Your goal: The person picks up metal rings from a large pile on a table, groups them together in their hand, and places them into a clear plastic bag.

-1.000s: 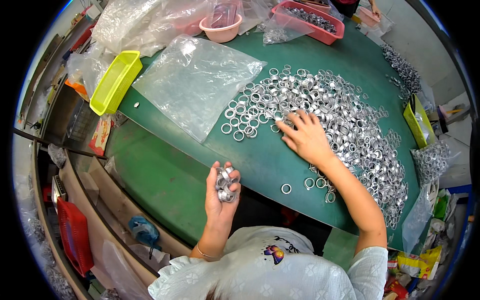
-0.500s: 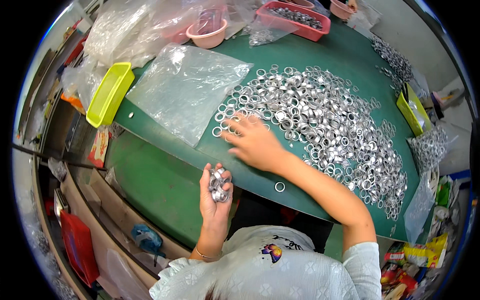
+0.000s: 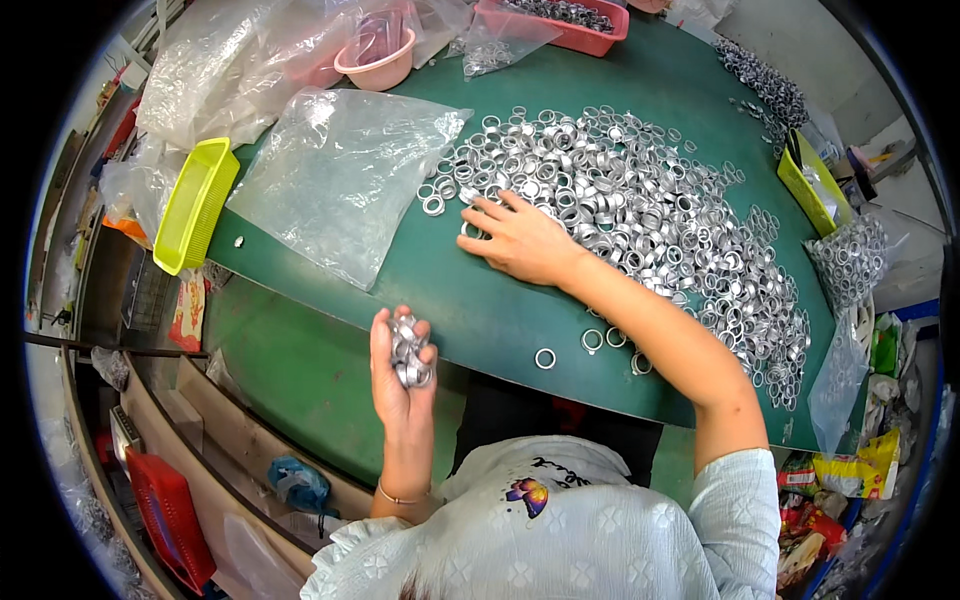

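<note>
My left hand [image 3: 402,370] is held palm up just off the table's near edge, its fingers curled around a small heap of silvery metal rings [image 3: 411,350]. Over the green tabletop, my right hand [image 3: 525,243] reaches to the near left side of a wide ring pile [image 3: 640,205]. Its fingers are spread, the tips touching rings at the pile's edge; a ring [image 3: 470,230] shows partly beneath them. A single ring [image 3: 545,358] lies apart near the table edge, and a few more sit close to my right forearm.
Left of the pile lies a flat clear plastic bag [image 3: 345,180], with a yellow-green basket [image 3: 195,205] beyond it. Pink basin [image 3: 378,62] and red tray [image 3: 580,30] stand at the back. At right are another yellow-green basket [image 3: 812,185] and a ring-filled bag [image 3: 850,260].
The whole view has shifted slightly. My right hand has moved a little right and farther onto the pile's edge, and rings formerly under its fingers have left that spot. My left hand keeps its rings.
</note>
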Motion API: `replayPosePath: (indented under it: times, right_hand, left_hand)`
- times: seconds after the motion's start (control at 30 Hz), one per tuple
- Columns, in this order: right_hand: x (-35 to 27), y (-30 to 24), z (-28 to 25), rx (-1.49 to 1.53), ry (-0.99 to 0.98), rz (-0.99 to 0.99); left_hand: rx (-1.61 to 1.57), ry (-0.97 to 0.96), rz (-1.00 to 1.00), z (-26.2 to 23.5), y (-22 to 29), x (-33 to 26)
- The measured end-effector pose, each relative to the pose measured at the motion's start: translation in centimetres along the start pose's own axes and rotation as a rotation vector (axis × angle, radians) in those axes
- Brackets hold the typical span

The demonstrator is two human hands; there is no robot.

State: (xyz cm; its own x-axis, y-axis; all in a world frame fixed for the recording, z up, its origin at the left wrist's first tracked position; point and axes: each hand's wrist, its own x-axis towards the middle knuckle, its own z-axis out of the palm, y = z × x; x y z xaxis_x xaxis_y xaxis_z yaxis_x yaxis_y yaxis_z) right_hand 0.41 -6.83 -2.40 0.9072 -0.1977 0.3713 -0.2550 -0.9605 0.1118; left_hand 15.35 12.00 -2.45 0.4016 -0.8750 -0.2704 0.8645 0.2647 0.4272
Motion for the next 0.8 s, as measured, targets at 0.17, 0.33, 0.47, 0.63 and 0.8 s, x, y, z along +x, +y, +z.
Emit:
replayPosePath:
  times: [0.17, 0.33, 0.47, 0.63, 0.8]
  right_hand:
    - [-2.3, 2.0, -2.2, 0.092, 0.069, 0.169]
    - [-4.7, 3.4, -4.3, 0.26, 0.192, 0.331]
    - [-6.7, -1.8, -6.1, 0.386, 0.288, 0.423]
    - [-8.7, -8.1, -7.2, 0.485, -0.117, 0.252]
    - [-10.2, -6.4, -5.2, 0.159, -0.083, 0.35]
  left_hand:
    - [0.547, -0.061, 0.131, 1.3, 0.8, 3.8]
    - [1.289, -0.331, 0.493, 2.9, 0.2, 7.8]
    - [1.496, -0.393, 0.598, 2.1, 0.5, 8.7]
    - [1.837, -0.476, 0.761, 3.1, -0.6, 9.1]
    - [1.937, -0.52, 0.93, 2.8, -0.4, 9.2]
